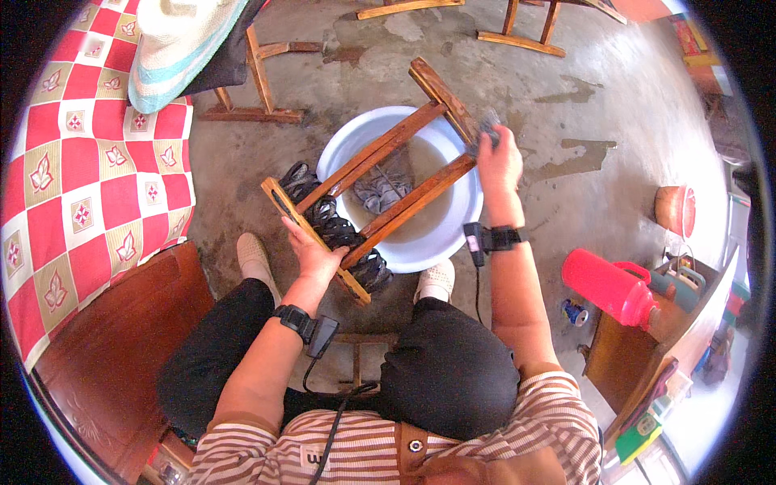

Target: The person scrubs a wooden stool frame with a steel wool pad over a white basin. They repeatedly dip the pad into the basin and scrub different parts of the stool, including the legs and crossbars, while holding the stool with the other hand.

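Observation:
A wooden folding stool (388,173) with a seat of black cords (336,233) is tilted over a pale blue-white basin (330,136). My left hand (312,251) grips the stool's near rail. At the far end, my right hand (502,163) presses a small grey wad (490,124) against the other rail; whether it is a rag or a scrubber is unclear. Cloudy water (436,182) lies in the basin, with a crumpled grey cloth (383,189) in it. The stool's two long bars cross above the basin and partly hide it.
On the left, a red checked cover (91,176) drapes the furniture, with a straw hat (182,54) near it. A red thermos (606,288) and a blue can (574,312) are at right, beside a wooden cabinet (624,354). More wooden stools (524,42) stand on the wet-patched concrete floor (564,115).

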A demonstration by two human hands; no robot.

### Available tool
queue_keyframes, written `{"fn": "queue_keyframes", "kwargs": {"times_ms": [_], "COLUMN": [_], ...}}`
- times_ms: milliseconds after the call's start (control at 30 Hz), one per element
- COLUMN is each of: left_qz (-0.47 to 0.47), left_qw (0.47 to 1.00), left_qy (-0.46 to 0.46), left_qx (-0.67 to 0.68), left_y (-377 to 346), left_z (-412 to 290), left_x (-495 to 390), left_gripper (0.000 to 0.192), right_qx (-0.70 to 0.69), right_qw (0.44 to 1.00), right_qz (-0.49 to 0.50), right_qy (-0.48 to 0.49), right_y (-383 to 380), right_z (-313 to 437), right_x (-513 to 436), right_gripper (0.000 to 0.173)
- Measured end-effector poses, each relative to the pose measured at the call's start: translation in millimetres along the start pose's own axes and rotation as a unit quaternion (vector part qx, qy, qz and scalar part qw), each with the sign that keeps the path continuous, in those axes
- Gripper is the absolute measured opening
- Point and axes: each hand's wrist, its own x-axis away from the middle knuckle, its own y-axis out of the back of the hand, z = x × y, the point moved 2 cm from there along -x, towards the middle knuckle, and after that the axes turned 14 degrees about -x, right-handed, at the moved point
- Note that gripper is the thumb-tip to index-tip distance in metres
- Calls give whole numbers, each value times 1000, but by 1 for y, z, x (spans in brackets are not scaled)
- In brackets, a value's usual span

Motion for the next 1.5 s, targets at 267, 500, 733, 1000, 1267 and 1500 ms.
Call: {"fn": "queue_keyframes", "kwargs": {"times_ms": [267,500,733,1000,1267,1500], "left_qz": [-42,63,49,-3,-7,-34], "left_qw": [933,908,900,893,823,831], "left_qy": [-335,-321,-347,-388,-479,-502], "left_qx": [-124,-263,-261,-227,-306,-236], "left_y": [12,-17,-10,3,-50,-50], "left_z": [-47,-57,-42,-87,-122,-115], "left_x": [25,12,1,20,-6,-12], "left_gripper": [104,61,55,101,52,45], "right_qx": [36,27,77,-57,-32,-66], "right_qw": [996,989,984,997,990,983], "right_qz": [55,147,141,38,109,110], "right_qy": [55,5,-75,-19,81,132], "right_y": [12,10,38,66,63,42], "right_z": [-31,-32,-34,-58,-49,-47], "right_x": [11,-10,47,91,101,67], "right_gripper": [21,24,24,32,34,13]}}
